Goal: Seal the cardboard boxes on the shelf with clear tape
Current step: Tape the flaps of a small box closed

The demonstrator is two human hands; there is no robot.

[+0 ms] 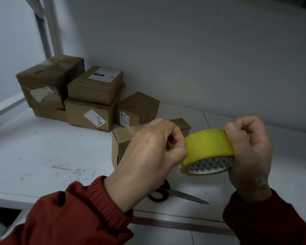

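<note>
A yellowish roll of clear tape (208, 150) is held above the white shelf (51, 149). My right hand (249, 152) grips the roll's right side, thumb on its top edge. My left hand (148, 156) has its fingers curled against the roll's left face, pinching at the tape there. Just behind my left hand sits a small cardboard box (124, 138), partly hidden by it. Several more cardboard boxes (88, 101) are stacked at the back left against the wall.
Black-handled scissors (177, 194) lie on the shelf near its front edge, below the roll. A white metal upright (48, 32) stands at the back left. The shelf's left part shows scuff marks. Both my sleeves are red.
</note>
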